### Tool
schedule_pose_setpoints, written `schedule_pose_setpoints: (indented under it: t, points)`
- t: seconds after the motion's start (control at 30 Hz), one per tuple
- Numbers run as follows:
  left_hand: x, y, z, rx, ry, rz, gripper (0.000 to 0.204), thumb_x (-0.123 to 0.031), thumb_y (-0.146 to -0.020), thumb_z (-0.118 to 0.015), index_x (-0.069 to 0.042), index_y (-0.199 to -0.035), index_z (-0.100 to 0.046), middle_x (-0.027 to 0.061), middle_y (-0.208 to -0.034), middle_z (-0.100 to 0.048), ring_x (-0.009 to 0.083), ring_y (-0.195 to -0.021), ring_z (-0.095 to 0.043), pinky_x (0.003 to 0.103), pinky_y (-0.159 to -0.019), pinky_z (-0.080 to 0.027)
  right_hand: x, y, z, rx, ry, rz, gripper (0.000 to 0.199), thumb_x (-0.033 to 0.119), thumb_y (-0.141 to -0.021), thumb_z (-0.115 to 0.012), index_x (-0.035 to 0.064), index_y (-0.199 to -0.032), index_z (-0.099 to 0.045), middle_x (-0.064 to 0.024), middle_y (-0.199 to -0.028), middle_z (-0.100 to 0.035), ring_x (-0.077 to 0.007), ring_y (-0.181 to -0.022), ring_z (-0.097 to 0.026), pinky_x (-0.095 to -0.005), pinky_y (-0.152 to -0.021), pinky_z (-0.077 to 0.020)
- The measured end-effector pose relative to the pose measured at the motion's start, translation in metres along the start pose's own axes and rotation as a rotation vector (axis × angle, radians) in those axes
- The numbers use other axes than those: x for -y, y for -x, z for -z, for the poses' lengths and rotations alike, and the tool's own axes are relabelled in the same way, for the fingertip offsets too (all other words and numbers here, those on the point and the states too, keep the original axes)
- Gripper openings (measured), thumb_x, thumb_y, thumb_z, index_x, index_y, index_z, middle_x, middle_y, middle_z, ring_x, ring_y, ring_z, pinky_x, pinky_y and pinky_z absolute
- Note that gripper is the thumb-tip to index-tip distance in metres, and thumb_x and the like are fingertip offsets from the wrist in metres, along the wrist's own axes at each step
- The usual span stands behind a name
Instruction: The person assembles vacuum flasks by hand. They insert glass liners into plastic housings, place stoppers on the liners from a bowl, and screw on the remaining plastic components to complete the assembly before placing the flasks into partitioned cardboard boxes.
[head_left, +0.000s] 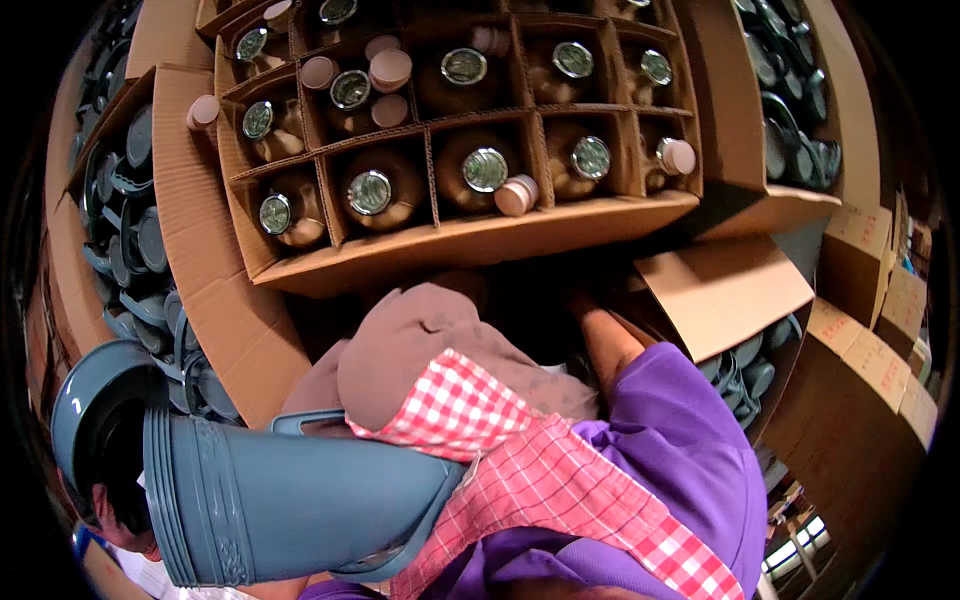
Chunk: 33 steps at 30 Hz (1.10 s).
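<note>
A blue-grey plastic flask shell (300,495) with a handle lies on its side across my lap, its ridged open end to the left. My left hand (118,520) is at that end, partly in shadow, closed against the blue plastic. Beside it, a curved blue-grey piece (85,390) with a dark inside stands near the shell's rim. My right forearm (610,345) reaches forward below the divided carton (480,235). The right hand's fingers are hidden in the dark there. In the carton, glass flask liners (485,170) with silvery-green tops stand in separate compartments.
Pale pink round stoppers (390,70) lie among the liners, and another stopper (203,111) rests by the carton's left side. Boxes at left and right hold many blue-grey plastic parts (130,225). An open cardboard flap (725,295) sticks out right of my forearm. Closed cartons (865,350) stand farther right.
</note>
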<state>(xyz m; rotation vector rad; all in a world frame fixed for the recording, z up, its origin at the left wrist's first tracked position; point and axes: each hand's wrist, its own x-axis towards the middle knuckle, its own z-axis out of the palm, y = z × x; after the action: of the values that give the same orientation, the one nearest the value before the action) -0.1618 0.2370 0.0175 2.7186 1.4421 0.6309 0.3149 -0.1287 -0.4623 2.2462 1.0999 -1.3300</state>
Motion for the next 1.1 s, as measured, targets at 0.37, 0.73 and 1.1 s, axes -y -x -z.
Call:
schedule_pose_setpoints:
  t: [0.37,0.73,1.1]
  points:
    - [-0.01,-0.008,-0.008,-0.058,0.119,0.066,0.042,-0.006,-0.079,-0.061,0.009,-0.117,-0.052,0.0156,-0.111,-0.057,0.0216,-0.098,-0.057,0.03,-0.088,-0.045,-0.026,-0.017,-0.071,-0.116,0.133,0.121,0.056,0.043,-0.083,-0.052,0.0045,-0.124,-0.051,-0.0212,-0.123,-0.052,-0.0343,-0.11,-0.052,-0.0436,-0.095,-0.0404]
    - [-0.024,-0.04,-0.048,-0.201,0.653,0.09,0.044,-0.006,-0.077,-0.062,0.01,-0.117,-0.052,0.0153,-0.11,-0.057,0.0205,-0.098,-0.057,0.03,-0.089,-0.044,0.09,0.163,0.238,-0.828,-0.525,0.654,0.045,0.02,-0.069,-0.073,0.0067,-0.108,-0.053,-0.0154,-0.096,-0.06,-0.0333,-0.088,-0.06,-0.0378,-0.074,-0.0497]
    - [-0.091,-0.064,-0.064,-0.215,0.733,0.272,0.04,0.001,-0.069,-0.07,0.006,-0.107,-0.057,0.0095,-0.097,-0.062,0.0182,-0.093,-0.057,0.029,-0.087,-0.042,0.111,0.106,0.31,-0.824,0.31,0.156,0.043,0.039,-0.077,-0.062,0.0142,-0.111,-0.053,-0.012,-0.111,-0.053,-0.0311,-0.103,-0.052,-0.0445,-0.078,-0.0456]
